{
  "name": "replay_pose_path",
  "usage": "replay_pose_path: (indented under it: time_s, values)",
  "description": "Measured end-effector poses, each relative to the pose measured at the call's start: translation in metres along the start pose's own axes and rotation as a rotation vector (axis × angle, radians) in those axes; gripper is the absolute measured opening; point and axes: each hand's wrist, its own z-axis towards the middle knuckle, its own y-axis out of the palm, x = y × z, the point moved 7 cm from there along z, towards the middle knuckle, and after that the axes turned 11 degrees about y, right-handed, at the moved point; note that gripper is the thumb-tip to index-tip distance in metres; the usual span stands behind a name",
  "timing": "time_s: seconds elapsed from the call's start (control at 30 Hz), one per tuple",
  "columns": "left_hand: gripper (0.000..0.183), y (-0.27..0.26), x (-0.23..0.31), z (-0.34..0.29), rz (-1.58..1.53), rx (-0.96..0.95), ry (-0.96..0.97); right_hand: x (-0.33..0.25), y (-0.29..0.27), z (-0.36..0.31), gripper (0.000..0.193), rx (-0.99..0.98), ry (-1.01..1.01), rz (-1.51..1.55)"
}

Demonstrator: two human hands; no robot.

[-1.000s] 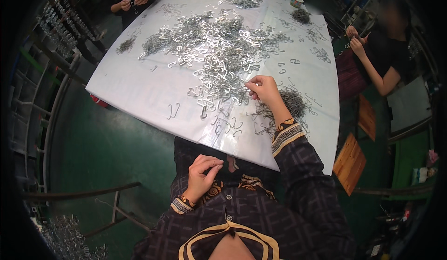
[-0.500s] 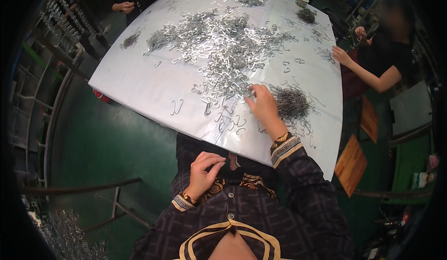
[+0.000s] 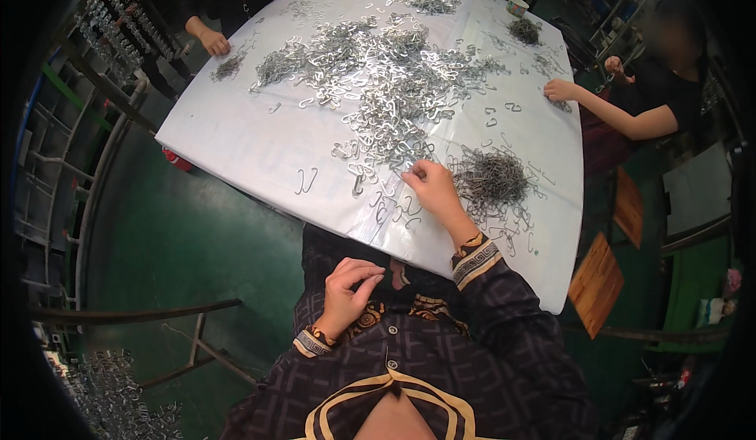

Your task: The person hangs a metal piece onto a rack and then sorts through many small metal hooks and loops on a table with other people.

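A large heap of shiny silver metal clips [image 3: 386,101], small and bent like hooks, spreads over the white-covered table [image 3: 236,141]. My right hand [image 3: 433,189] is at the heap's near edge, thumb and forefinger pinched together by the loose clips; what sits between the fingertips is too small to make out. To its right lies a pile of darker, thin wire pieces [image 3: 492,178]. A few wire hooks [image 3: 405,210] lie loose near the table's front. My left hand [image 3: 349,292] is held before my body, below the table edge, its fingertips pinched; anything in them is hidden.
A co-worker's hand [image 3: 561,91] rests at the table's right side; other people's hands [image 3: 213,42] work at the far left and far edge. A small cup [image 3: 516,5] stands at the far right corner. A wooden stool [image 3: 597,284] stands right of the table.
My right hand has moved a little nearer to me and left, its fingers closing. My left hand stays put. A co-worker's hand at far left has come down to the table.
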Motion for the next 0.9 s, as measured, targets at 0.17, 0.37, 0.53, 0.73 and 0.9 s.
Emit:
replay_pose_path:
  time_s: [0.17,0.37,0.53,0.73,0.9]
  values:
    - [0.013,0.003,0.0,0.001,-0.022,-0.009,-0.002,0.009,-0.018,0.0,0.016,0.03,-0.025,-0.09]
    - [0.013,0.009,0.007,0.008,-0.054,-0.054,0.011,0.012,-0.012,-0.029,0.013,-0.259,0.265,0.444]
    - [0.015,0.015,0.013,0.022,-0.083,-0.095,0.039,-0.005,-0.005,-0.081,0.015,-0.343,0.259,0.681]
    - [0.009,0.017,0.026,0.038,-0.024,-0.107,0.064,-0.012,-0.009,-0.127,0.011,-0.313,0.256,0.596]
    - [0.009,0.023,0.029,0.038,0.031,-0.17,0.068,-0.013,-0.014,-0.146,0.01,-0.227,0.167,0.557]
